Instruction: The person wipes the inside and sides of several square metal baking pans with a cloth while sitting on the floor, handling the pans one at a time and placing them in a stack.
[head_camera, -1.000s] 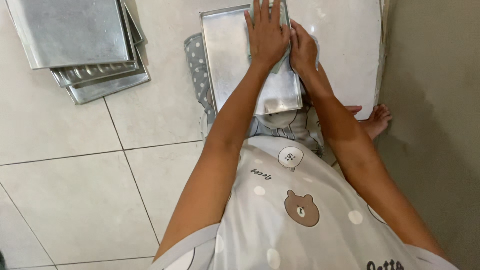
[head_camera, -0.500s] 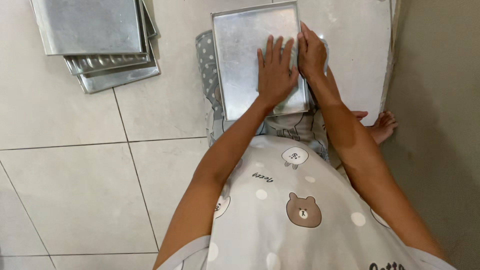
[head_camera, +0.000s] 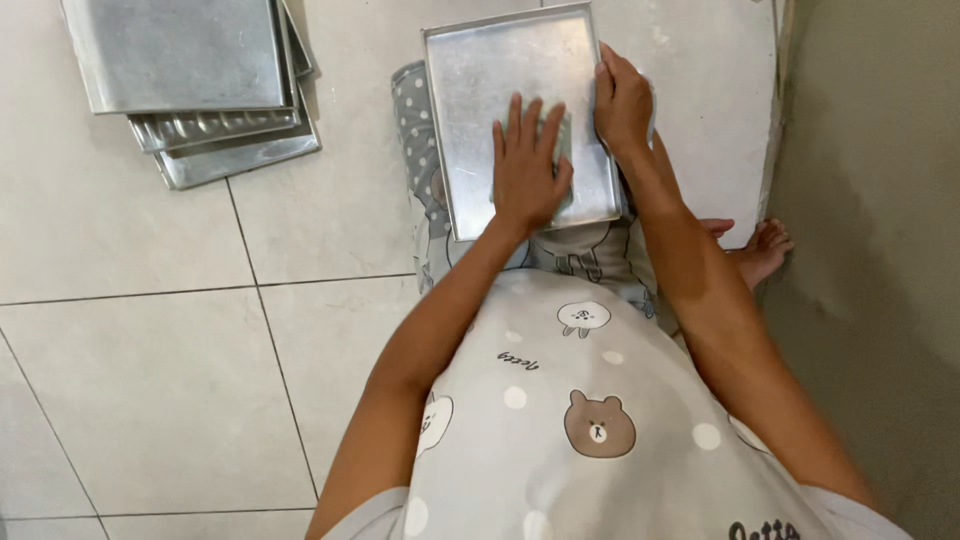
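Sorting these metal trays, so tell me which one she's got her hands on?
The single metal tray on her lap, under both hands; the others sit stacked on the floor, untouched.

head camera looks steeply down, close over lap and tiled floor

**Around the work**

Stack of metal trays on the tile floor, upper left, fanned slightly so lower rims show. Pale tiles with thin dark grout lines. Grey wall along the right. Bare foot by the wall's base. Grey dotted clothing with bear prints below.
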